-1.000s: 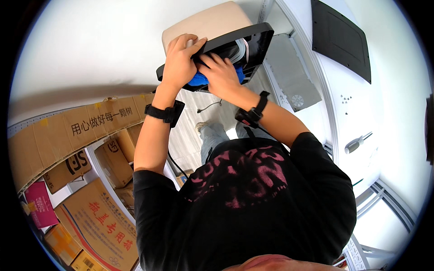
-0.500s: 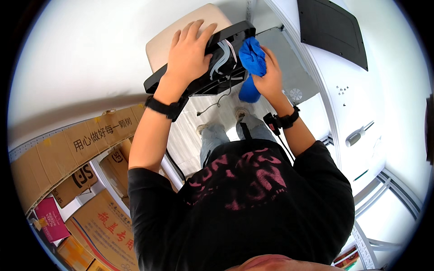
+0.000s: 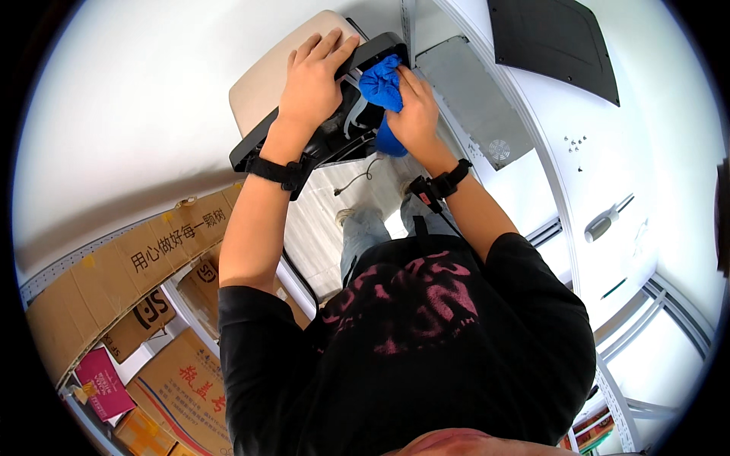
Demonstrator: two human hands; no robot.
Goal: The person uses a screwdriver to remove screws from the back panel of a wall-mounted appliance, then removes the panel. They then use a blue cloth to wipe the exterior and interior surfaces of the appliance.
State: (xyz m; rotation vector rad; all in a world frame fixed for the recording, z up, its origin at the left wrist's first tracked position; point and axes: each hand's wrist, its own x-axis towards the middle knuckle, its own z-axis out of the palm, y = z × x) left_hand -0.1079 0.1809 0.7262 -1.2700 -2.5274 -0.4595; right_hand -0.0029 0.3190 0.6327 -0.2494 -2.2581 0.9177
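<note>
A black open housing point(image 3: 258, 138) with grey cables point(image 3: 354, 118) inside lies tilted in front of me, against a beige padded panel point(image 3: 258, 80). My left hand point(image 3: 310, 90) grips its upper rim, with the fingers stretched over the far side. A crumpled blue cloth point(image 3: 380, 85) is bunched in my right hand point(image 3: 418, 121), pressed to the rim's right end. Part of the cloth hangs below that hand. A black cord with a plug point(image 3: 340, 191) dangles beneath the housing. The left thumb is hard to make out.
On the white table to the right are a black panel point(image 3: 555, 45), several small screws point(image 3: 575, 144) and a grey-handled tool point(image 3: 603, 226). A grey metal sheet point(image 3: 475, 91) stands beyond the table edge. Cardboard boxes point(image 3: 186, 380) fill shelving at the lower left.
My right hand has moved left and up with the blue cloth, onto the right end of the black rim. My left hand keeps its place on the rim, and the view has shifted slightly.
</note>
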